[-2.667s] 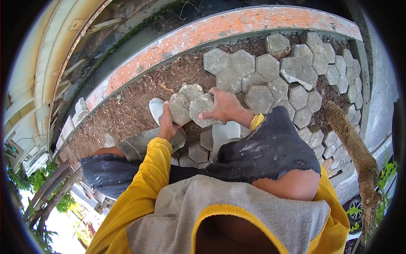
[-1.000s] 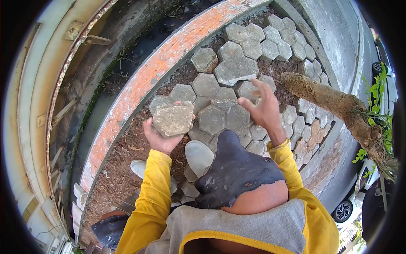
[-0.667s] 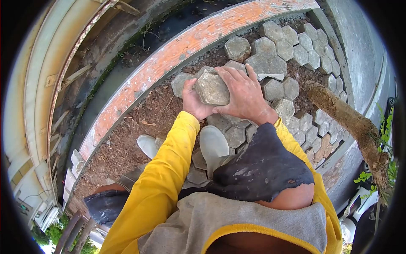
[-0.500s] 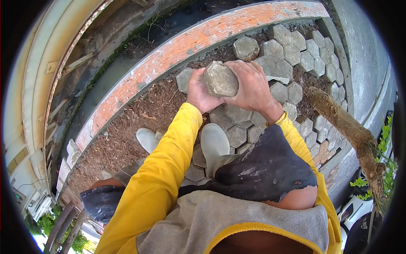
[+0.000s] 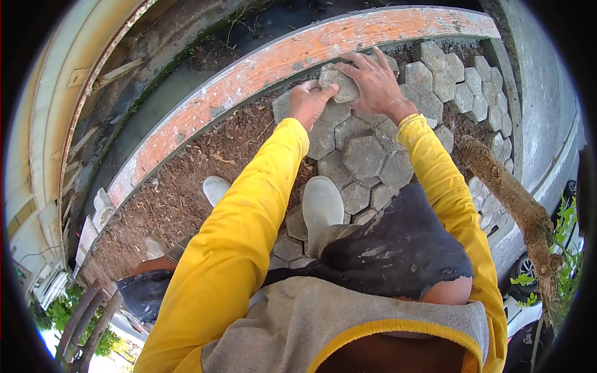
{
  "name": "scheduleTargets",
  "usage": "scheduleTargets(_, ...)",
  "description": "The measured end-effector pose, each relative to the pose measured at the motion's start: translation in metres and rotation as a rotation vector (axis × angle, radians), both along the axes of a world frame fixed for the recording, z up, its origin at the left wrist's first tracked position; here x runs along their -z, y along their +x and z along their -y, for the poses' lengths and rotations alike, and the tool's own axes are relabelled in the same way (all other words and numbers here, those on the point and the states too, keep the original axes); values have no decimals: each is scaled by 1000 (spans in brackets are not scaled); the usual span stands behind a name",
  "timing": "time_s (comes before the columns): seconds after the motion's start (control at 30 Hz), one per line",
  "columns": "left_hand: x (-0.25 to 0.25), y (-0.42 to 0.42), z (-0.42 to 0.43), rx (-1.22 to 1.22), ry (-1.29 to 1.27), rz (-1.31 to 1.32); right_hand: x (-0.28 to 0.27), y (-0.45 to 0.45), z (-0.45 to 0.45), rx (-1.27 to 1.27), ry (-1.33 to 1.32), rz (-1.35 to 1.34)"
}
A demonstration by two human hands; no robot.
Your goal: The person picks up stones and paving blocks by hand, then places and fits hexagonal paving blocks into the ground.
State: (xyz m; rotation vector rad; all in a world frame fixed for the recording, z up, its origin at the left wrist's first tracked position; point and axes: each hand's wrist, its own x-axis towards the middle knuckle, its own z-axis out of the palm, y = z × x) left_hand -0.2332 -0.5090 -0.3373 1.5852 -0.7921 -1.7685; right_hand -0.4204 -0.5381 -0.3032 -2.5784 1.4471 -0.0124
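Note:
A grey hexagonal paving block (image 5: 338, 83) sits low among the pavers beside the orange-painted concrete curb. My left hand (image 5: 310, 104) grips its left side, the thumb lying on the top face. On the other side, my right hand (image 5: 375, 86) holds the block's right edge, with fingers stretched toward the curb; part of the neighbouring block is hidden behind them. Closer to me, a loose-looking hexagonal paver (image 5: 364, 156) rests on top of other pavers. Whether the held block touches the ground cannot be made out.
The orange curb (image 5: 249, 78) runs along the far side, with a water channel (image 5: 146, 140) beyond. Bare brown soil (image 5: 180, 196) lies left of my grey boot (image 5: 321, 208). Stacked hexagonal pavers (image 5: 444, 74) stand at the right, near a tree branch (image 5: 507, 186).
Both hands have moved the paving block away from me and down toward the curb. The raised paver nearer my boots, partly covered before, now shows fully.

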Motion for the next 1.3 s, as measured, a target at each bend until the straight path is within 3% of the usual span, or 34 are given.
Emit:
scheduleTargets(0.2, -6, -4, 8, 55, 26, 188, 7, 0, 6, 38, 41, -83)
scheduleTargets(0.47, -9, 2, 3, 51, -1, 40, 1, -8, -4, 72, 64, 3)
scheduleTargets(0.57, -19, 9, -8, -9, -113, -156, -13, -13, -20, 252, 196, 243)
scheduleTargets(0.63, -15, 8, -15, 26, -168, -352, 4, -16, -36, 487, 410, 880)
scheduleTargets(0.67, -12, 4, -19, 23, -172, -352, 6, -14, -43, 482, 409, 879)
scheduleTargets(0.73, -9, -5, -25, 156, -262, -441, 9, -5, -56, 718, 857, 1487)
scheduleTargets(0.77, -14, -6, -26, 121, -163, -493, 9, 0, -60, 694, 911, 1603)
scheduleTargets(0.9, -28, -11, -21, -84, 36, -745, 10, -1, -70, 623, 975, 1552)
scheduleTargets(1.03, -24, -11, -25, -174, 3, -584, 9, -7, -72, 595, 1016, 1374)
scheduleTargets(1.13, -14, -17, -31, -207, -77, -483, 3, -12, -75, 517, 1013, 1548)
scheduleTargets(1.2, -3, -23, -37, -222, -121, -428, 6, -19, -79, 682, 1135, 1614)
scheduleTargets(1.27, 8, -28, -45, -93, -296, -68, 7, -21, -80, 720, 1107, 1545)
scheduleTargets(1.3, 13, -33, -51, -101, -331, -29, 5, -21, -80, 750, 1084, 1446)
